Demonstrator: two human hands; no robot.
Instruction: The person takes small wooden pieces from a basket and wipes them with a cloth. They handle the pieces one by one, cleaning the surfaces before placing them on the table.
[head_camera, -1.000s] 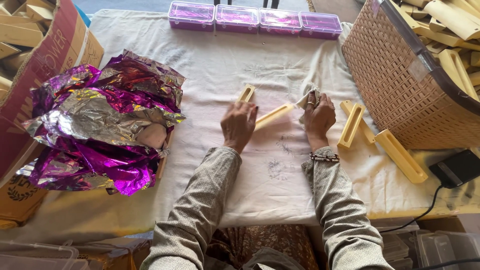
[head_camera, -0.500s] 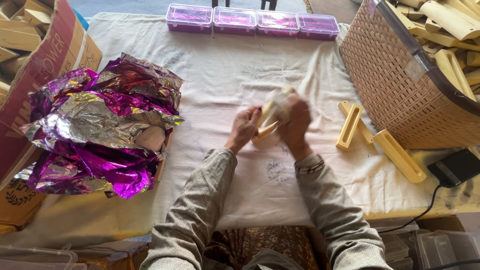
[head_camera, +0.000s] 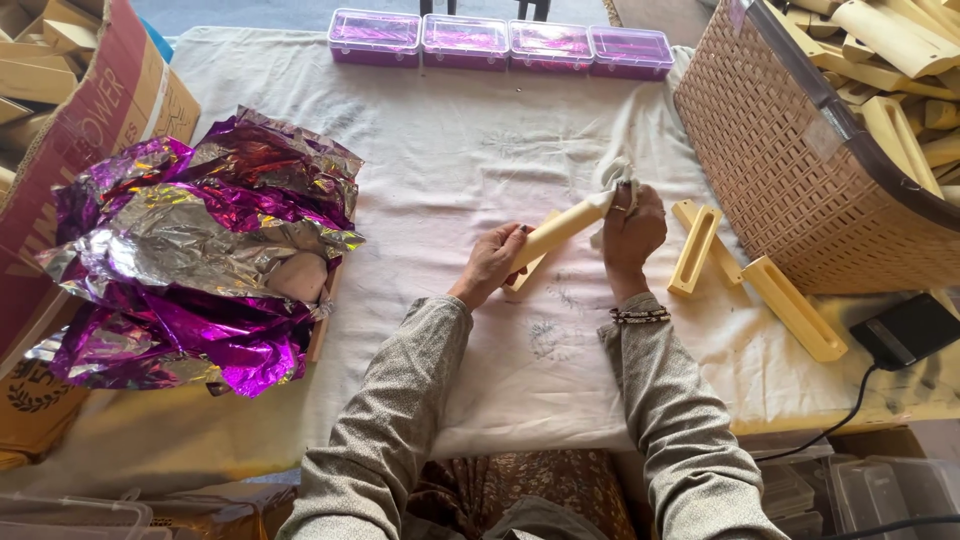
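**Both hands on one bamboo piece, mid-desk**

Desk (head_camera: 480, 380): covered in a white cloth, runs the full width of the view. Everything below sits on it or at its edges.

Left side: crumpled purple-and-silver foil heap (head_camera: 200, 250), the biggest item on the desk. Behind it, at the far left edge, a cardboard box (head_camera: 100, 110) stacked with pale wooden pieces.

Right side: brown woven basket (head_camera: 800, 170), loaded with long pale bamboo pieces (head_camera: 890, 60). Near right corner: small black device (head_camera: 912, 328) with a cable going off the near edge.

Far edge: four purple lidded plastic boxes (head_camera: 500, 42) in a row, touching side by side.

Between the basket and the hands: three slotted wooden holders (head_camera: 700, 245) lying flat on the cloth, two just beside each other, the third (head_camera: 795, 308) nearer and to the right, close to the basket's base.

Centre: long pale bamboo piece (head_camera: 560, 228), held off the cloth, tilted, near end lower left, far end upper right. Another pale wooden piece lies on the cloth just under it, mostly hidden.

Left hand (head_camera: 492, 262): closed around the near end of the bamboo piece.

Right hand (head_camera: 632, 225): closed around the far end, with a white cloth rag (head_camera: 618, 172) bunched in the grip against the wood. Beaded bracelet (head_camera: 640, 315) on that wrist.

Both sleeves are grey patterned fabric, coming in from the near edge.
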